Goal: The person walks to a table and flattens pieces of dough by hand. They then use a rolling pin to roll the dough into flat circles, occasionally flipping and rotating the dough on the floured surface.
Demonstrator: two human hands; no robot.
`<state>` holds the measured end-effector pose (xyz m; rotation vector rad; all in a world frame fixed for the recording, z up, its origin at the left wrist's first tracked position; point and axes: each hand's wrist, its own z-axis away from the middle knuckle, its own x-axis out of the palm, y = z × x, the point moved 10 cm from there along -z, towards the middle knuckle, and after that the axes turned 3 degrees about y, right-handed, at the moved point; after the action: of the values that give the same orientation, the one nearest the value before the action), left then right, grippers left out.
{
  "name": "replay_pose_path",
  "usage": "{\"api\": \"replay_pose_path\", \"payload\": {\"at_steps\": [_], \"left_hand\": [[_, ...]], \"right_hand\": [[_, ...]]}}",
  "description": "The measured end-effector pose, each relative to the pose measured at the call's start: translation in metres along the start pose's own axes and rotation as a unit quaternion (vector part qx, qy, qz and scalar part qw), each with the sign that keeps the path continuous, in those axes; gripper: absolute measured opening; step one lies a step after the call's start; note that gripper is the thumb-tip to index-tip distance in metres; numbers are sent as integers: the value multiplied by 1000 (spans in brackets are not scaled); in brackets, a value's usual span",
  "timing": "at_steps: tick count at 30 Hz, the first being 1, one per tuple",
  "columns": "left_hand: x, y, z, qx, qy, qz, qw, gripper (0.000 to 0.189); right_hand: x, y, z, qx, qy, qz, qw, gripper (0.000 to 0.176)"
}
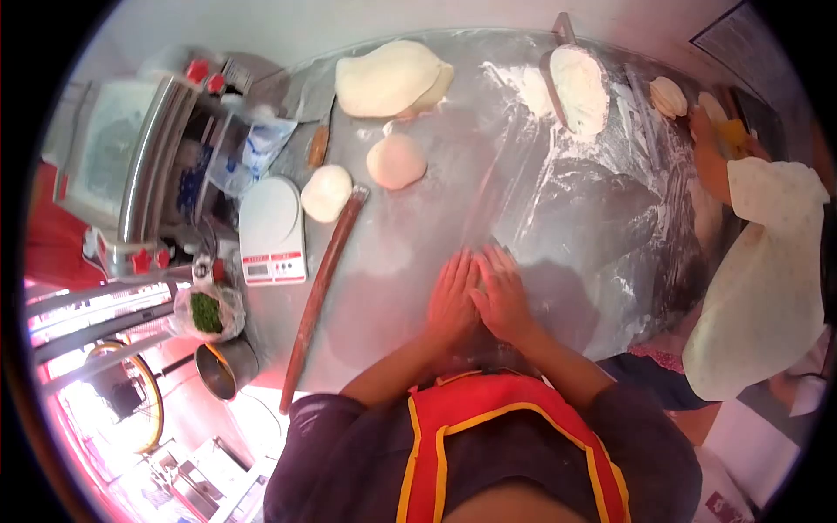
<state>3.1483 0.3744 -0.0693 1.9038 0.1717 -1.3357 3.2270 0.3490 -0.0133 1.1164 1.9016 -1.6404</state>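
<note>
My left hand [451,295] lies palm down on the metal worktop [384,288], fingers stretched out. Right beside it is my right hand [504,295], also flat with fingers extended, its thumb against the left hand. No object shows in either one; whatever is under the palms is hidden. Two round dough balls, one pale [326,193] and one pinker [397,161], sit ahead and to the left. A long wooden rolling pin [324,296] lies left of my hands. Farther back rests a large folded slab of dough [388,78].
On the left stand a white kitchen scale [272,231], a bag of chopped greens [207,312] and a metal pot [225,370]. A wooden-handled scraper [320,145] lies near the slab. A flour-filled scoop [579,91] is at the back. At right, a co-worker's arm [711,161] is by a hanging dough sheet [754,288].
</note>
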Motion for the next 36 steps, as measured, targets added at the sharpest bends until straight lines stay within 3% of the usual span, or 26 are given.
{"api": "replay_pose_path", "payload": {"at_steps": [2,8,10,11,12,13,14,16,17,19,22,25,27,29,30,31,32,33,35,36], "left_hand": [[19,-5,1,15,-13,-36,999,61],[5,-5,-17,25,-5,-52,998,65],[3,-8,-13,12,-9,-25,1000,66],[5,-22,-8,-35,-39,-3,999,66],[-4,-37,2,-85,-69,20,994,67],[-40,-56,25,-108,27,47,993,66],[-73,-76,59,-119,116,-27,986,66],[-126,-132,131,-134,191,-137,963,77],[-162,-149,153,-331,103,-105,932,71],[-177,-190,222,-349,172,-181,903,54],[-177,-212,247,-345,121,-148,919,40],[-180,-186,237,-238,157,-160,945,35],[-166,-165,225,-182,103,-77,975,34],[-161,-117,199,-112,77,-40,990,33],[-156,-93,177,-120,35,-19,992,32],[-134,-84,167,-84,-9,-13,996,32],[-135,-50,150,15,32,-59,998,34],[-114,-35,134,37,-27,-55,997,36],[-77,-13,112,78,-141,-44,986,40],[-79,-18,105,38,-151,-38,987,44]], "right_hand": [[21,-3,-4,0,-40,-21,999,57],[43,19,5,-38,9,89,995,60],[48,22,2,22,-45,75,996,56],[50,26,-1,50,-74,68,994,54],[43,17,-11,11,-70,54,996,53],[36,8,-18,-24,-68,37,997,52],[32,-1,-13,-53,-67,19,996,51],[34,-5,6,-47,-43,51,997,50],[37,-9,12,-45,-28,67,996,51],[39,-10,38,35,17,116,993,54],[50,-22,71,104,53,142,983,58],[42,-20,76,112,83,74,987,65],[8,-16,66,123,109,30,986,67],[-35,-57,50,0,80,169,982,67],[-46,-69,51,-60,63,235,968,68],[-42,-54,58,-57,5,220,974,67],[-36,-34,69,-52,-51,203,976,66],[-29,-14,82,-47,-107,187,975,65],[-40,23,125,-3,-115,165,980,64],[-45,33,144,17,-123,153,980,63]]}}
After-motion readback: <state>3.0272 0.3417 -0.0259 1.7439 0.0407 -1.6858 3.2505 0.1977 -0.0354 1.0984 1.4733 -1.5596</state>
